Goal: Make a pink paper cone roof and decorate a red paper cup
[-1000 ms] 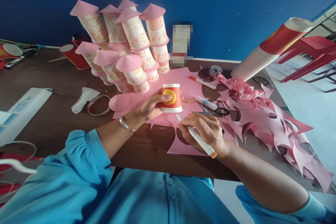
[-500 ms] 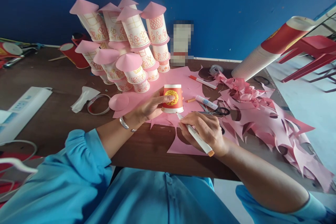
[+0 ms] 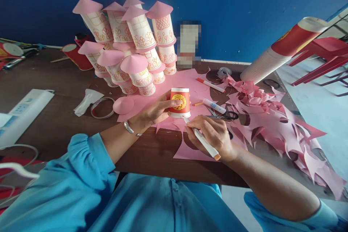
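The red paper cup [image 3: 179, 102] stands upside down on a pink paper sheet [image 3: 190, 83], with its white rim down and its flat base up. Its wall is red and carries a round yellow emblem that faces the camera. The cup sits near the middle of the table [image 3: 54, 123], closer to the near edge than to the far edge at the blue wall [image 3: 244, 7].

The left hand [image 3: 153, 110] is curled around the left side of the cup, fingers on the wall beside the emblem, and holds it in place. The right hand [image 3: 214, 136] is closed in a writing grip on a white marker [image 3: 202, 141] with an orange end cap. The marker tip meets the paper at the foot of the cup, on its near right side.

Just right of the cup lie a glue stick [image 3: 214, 106] and black-handled scissors [image 3: 224, 115]. A second marker [image 3: 210, 85] lies behind them. Further right, a heap of pink paper offcuts [image 3: 272, 119] runs to the right edge of the table, with a lying stack of cups [image 3: 282, 49] behind it.

Behind the cup, toward the far edge, rises a tower of decorated cups with pink cone roofs [image 3: 133, 50]. A loose pink cone [image 3: 123, 105] and a tape ring [image 3: 102, 108] lie to the left. Bare table surface is open at the near-left area, bounded by a white power strip [image 3: 23, 114] at the left edge.
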Action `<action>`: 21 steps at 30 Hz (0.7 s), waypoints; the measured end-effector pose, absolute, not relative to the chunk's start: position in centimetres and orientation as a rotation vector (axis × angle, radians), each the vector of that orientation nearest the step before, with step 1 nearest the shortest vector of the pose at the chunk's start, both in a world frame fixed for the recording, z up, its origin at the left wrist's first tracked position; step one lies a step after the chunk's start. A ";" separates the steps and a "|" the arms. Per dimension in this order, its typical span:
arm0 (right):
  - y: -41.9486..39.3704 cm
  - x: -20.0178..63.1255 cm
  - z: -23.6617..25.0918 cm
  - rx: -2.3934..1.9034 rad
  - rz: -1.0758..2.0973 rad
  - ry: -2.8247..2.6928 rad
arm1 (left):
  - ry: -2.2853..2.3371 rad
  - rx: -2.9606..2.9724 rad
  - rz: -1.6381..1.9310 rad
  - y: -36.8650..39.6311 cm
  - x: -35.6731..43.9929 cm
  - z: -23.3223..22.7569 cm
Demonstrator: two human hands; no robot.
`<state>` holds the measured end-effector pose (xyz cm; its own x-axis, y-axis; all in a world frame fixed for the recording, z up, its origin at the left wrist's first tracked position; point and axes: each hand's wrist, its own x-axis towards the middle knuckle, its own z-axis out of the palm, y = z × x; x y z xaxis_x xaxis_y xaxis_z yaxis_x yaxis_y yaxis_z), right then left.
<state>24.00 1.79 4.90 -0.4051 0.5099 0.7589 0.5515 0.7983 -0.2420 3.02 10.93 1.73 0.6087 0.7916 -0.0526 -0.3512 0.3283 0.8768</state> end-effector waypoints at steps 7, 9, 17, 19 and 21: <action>1.8 24.0 5.0 -0.770 -0.072 -2.092 | 0.494 0.988 0.781 11.1 3.0 1.6; 1.8 24.0 5.0 -0.777 -0.072 -2.093 | 0.495 0.992 0.783 11.1 3.0 1.6; 1.8 24.0 4.8 -0.806 -0.072 -2.100 | 0.522 0.970 0.794 11.0 3.0 1.6; 1.8 24.0 4.8 -0.807 -0.072 -2.097 | 0.515 0.972 0.794 11.0 3.0 1.5; 1.8 24.0 4.7 -0.810 -0.073 -2.098 | 0.509 0.979 0.793 11.0 2.9 1.5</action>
<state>24.00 1.82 4.73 -0.4169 0.5213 0.7446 0.5718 0.7872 -0.2309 2.92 11.02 1.48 0.6204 0.7836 -0.0337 -0.3575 0.3207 0.8771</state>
